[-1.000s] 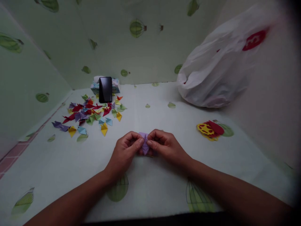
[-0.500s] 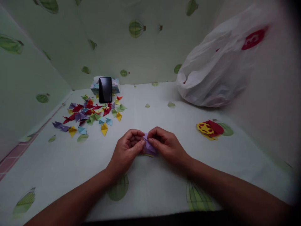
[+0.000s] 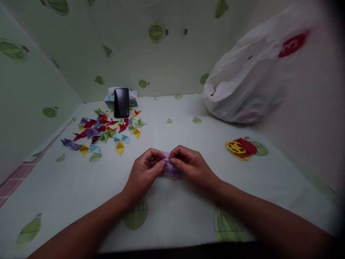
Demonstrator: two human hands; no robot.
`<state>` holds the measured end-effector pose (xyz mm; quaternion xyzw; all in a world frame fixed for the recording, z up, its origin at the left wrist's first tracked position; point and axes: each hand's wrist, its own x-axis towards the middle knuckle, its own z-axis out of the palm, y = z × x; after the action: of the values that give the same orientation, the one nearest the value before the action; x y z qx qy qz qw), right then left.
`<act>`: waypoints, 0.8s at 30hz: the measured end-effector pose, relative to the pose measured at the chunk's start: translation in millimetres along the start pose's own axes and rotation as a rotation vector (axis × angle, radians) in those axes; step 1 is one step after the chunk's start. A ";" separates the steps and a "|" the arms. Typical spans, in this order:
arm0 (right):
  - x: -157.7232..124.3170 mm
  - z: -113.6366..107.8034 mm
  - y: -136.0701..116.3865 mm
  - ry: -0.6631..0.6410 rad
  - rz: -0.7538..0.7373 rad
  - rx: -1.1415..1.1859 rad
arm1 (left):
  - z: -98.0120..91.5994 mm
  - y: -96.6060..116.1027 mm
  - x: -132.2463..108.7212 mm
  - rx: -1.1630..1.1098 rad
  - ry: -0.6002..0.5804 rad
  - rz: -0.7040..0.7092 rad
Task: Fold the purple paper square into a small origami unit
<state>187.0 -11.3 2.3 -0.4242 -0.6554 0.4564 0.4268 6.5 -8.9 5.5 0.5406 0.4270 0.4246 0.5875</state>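
Observation:
A small lilac piece of folded paper (image 3: 170, 169) lies low over the white table (image 3: 172, 216) in front of me. My left hand (image 3: 144, 174) pinches its left side with thumb and forefinger, fingers curled. My right hand (image 3: 191, 167) pinches its right side the same way. The two hands meet fingertip to fingertip over the paper, which is mostly hidden beneath them.
A scatter of folded paper pieces in several colours (image 3: 104, 131) covers the far left of the table. A black phone (image 3: 121, 102) stands behind it against a tissue pack (image 3: 132, 97). A white plastic bag (image 3: 248, 79) fills the far right. Red and yellow paper sheets (image 3: 239, 148) lie at right.
The lilac paper stood up between my fingertips a second ago; now it is pressed down flatter and my fingertips have closed in over it.

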 end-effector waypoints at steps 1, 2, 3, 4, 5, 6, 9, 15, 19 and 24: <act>0.2 -0.3 -0.2 -0.002 0.009 0.003 | 0.0 0.2 -0.1 -0.004 -0.002 0.000; 0.4 -0.5 -0.4 -0.004 0.018 0.006 | 0.0 0.2 -0.2 -0.008 -0.004 0.000; 0.6 -0.6 -0.7 -0.006 0.026 0.010 | 0.0 0.2 -0.3 -0.011 -0.004 -0.001; 0.8 -0.7 -1.0 -0.006 0.029 0.015 | 0.0 0.1 -0.4 -0.012 -0.004 -0.003; 0.9 -0.7 -1.2 -0.005 0.030 0.023 | 0.0 -0.1 -0.4 -0.014 -0.002 -0.006; 1.0 -0.7 -1.2 -0.005 0.027 0.034 | -0.1 -0.4 -0.4 -0.016 0.001 -0.008; 1.3 -0.8 -0.2 -0.002 -0.002 0.069 | -0.4 -1.2 -0.2 -0.019 0.005 -0.006; 1.4 -0.6 1.4 -0.001 -0.033 0.064 | -1.5 -0.8 -0.9 0.000 -0.012 0.011; 1.0 -0.7 1.1 -0.006 -0.045 0.058 | -1.2 -0.2 -1.2 -0.018 -0.021 -0.008; -0.3 -3.1 1.4 0.056 -0.166 -0.107 | -1.6 1.8 -0.8 -0.033 -0.029 -0.046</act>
<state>190.3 -10.6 1.5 -0.4033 -0.6994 0.3717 0.4582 4.7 -9.2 7.2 0.5271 0.4235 0.4101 0.6120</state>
